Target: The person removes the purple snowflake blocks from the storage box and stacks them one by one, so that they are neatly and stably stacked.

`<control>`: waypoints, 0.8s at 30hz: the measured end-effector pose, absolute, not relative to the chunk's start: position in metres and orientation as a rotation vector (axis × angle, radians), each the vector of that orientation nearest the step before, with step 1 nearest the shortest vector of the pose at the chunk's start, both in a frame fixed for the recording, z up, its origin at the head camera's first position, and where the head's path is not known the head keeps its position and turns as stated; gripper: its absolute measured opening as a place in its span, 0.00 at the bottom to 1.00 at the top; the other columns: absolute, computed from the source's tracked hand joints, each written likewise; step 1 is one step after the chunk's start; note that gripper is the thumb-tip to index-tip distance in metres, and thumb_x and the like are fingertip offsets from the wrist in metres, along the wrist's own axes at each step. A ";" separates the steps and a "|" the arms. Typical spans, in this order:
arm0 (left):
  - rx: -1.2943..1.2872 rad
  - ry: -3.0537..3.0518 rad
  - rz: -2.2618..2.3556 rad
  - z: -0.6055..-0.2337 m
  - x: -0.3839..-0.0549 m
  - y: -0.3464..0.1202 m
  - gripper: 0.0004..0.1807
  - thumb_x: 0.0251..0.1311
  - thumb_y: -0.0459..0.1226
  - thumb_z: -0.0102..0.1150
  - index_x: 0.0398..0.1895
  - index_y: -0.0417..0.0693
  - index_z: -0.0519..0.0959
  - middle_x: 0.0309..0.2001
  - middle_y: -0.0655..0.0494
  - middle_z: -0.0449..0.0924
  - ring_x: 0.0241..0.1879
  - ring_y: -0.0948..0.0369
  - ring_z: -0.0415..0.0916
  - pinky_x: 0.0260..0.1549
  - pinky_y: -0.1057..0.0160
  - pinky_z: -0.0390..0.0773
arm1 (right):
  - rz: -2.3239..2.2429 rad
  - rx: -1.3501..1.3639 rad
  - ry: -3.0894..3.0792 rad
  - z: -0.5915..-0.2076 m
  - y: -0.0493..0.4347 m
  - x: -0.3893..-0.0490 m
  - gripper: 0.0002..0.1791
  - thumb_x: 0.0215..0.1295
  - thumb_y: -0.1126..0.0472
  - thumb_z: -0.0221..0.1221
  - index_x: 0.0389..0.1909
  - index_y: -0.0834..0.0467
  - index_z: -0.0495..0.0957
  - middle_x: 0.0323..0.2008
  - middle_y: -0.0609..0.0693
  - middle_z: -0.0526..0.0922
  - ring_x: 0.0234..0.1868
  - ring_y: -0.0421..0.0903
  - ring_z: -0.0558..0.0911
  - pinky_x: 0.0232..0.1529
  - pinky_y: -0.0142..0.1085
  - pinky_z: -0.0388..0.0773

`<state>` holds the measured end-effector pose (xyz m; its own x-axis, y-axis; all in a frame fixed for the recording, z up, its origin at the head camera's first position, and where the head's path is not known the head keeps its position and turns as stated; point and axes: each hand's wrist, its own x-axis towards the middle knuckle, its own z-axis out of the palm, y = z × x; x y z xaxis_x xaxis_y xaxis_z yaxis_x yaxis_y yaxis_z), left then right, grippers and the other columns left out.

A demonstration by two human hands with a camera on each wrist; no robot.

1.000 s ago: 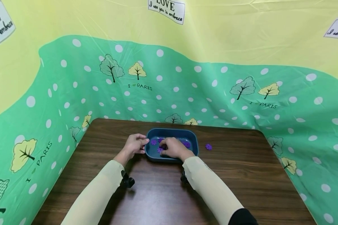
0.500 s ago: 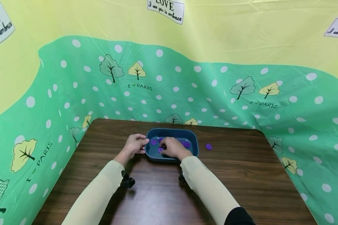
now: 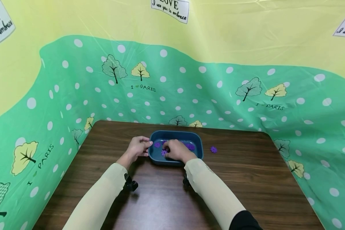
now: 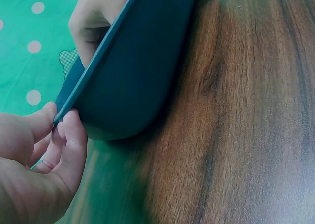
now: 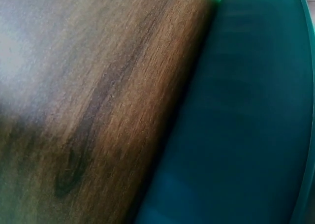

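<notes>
A dark blue rectangular tray (image 3: 166, 163) stands on the table. My left hand (image 3: 136, 148) pinches its left rim between thumb and fingers, clearly seen in the left wrist view on the tray (image 4: 128, 81). My right hand (image 3: 176, 150) reaches down into the tray, fingers bent, beside a small purple flower-shaped piece (image 3: 164, 152); its fingertips are partly hidden, so a hold on a piece cannot be made out. Another purple flower-shaped piece (image 3: 157, 145) lies at the tray's left, and more purple pieces (image 3: 190, 146) lie at its right. The right wrist view shows mostly the tray's outer wall (image 5: 236, 111).
One purple flower-shaped piece (image 3: 213, 149) lies outside the tray, to its right on the dark wooden table (image 3: 247, 172). A green and yellow printed cloth (image 3: 189, 92) hangs around the table's back and sides.
My right forearm has shifted slightly left, while the right hand stays in the tray at nearly the same place. The left hand and the tray have not visibly moved.
</notes>
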<state>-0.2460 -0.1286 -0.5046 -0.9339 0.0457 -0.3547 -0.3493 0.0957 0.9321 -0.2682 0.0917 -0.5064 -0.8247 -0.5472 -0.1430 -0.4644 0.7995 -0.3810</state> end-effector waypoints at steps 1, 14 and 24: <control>-0.300 2.085 1.911 -0.505 -0.246 -0.129 0.19 0.72 0.37 0.62 0.61 0.37 0.75 0.42 0.38 0.79 0.28 0.58 0.76 0.23 0.64 0.85 | -0.483 -0.782 2.741 -0.506 0.091 -0.268 0.17 0.63 0.54 0.72 0.52 0.50 0.86 0.44 0.44 0.86 0.43 0.41 0.82 0.50 0.40 0.84; -0.307 2.078 1.906 -0.503 -0.247 -0.129 0.17 0.71 0.38 0.62 0.59 0.40 0.76 0.41 0.40 0.79 0.30 0.56 0.77 0.24 0.64 0.85 | -0.451 -0.872 2.726 -0.504 0.091 -0.271 0.15 0.65 0.55 0.70 0.52 0.49 0.85 0.44 0.43 0.84 0.42 0.41 0.80 0.48 0.39 0.83; -0.309 2.080 1.904 -0.504 -0.246 -0.129 0.17 0.72 0.37 0.62 0.59 0.40 0.76 0.41 0.41 0.79 0.28 0.58 0.76 0.24 0.64 0.85 | -0.399 -0.862 2.718 -0.506 0.090 -0.272 0.18 0.63 0.49 0.72 0.52 0.49 0.86 0.47 0.45 0.84 0.44 0.42 0.81 0.53 0.41 0.83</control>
<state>-0.2464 -0.1286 -0.5036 -0.9306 0.0456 -0.3631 -0.3577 0.0966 0.9288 -0.2716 0.0896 -0.5061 -0.7896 -0.5914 -0.1633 -0.5195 0.7861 -0.3350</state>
